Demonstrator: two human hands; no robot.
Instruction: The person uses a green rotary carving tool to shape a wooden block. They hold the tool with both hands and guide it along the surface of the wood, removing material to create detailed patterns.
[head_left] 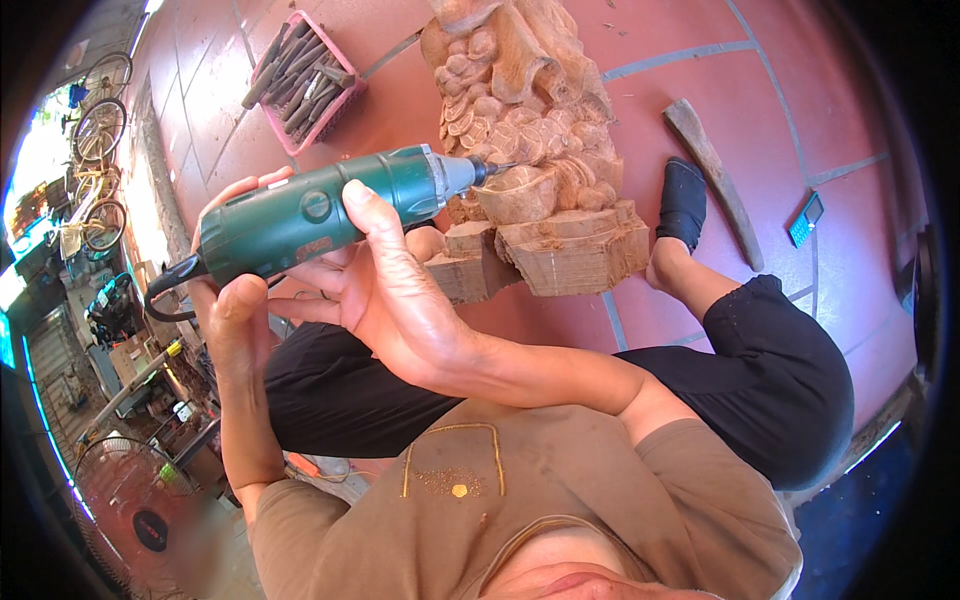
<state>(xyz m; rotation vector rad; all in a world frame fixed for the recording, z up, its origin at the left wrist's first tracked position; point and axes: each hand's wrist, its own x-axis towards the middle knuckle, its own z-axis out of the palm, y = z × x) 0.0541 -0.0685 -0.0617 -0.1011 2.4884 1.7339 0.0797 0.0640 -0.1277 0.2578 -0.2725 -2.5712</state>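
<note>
Both hands hold a green die grinder (290,225), which lies nearly level with its nose to the right. My left hand (235,305) wraps its rear end, near the black cord. My right hand (405,300) supports the body from below, its thumb pressed on the near side close to the front. A thin bit (502,168) sticks out from the nose over a carved wooden sculpture (540,120) with rounded, coin-like and bowl-shaped forms. Whether the bit touches the wood, I cannot tell. The sculpture's blocky base (575,255) points toward me.
A pink basket (325,122) full of carving tools stands at the far left on the red tiled floor (690,40). To the right lie a wooden club (712,175) and a small teal calculator (806,220). Bicycles (100,130) and a fan (140,510) are at the left.
</note>
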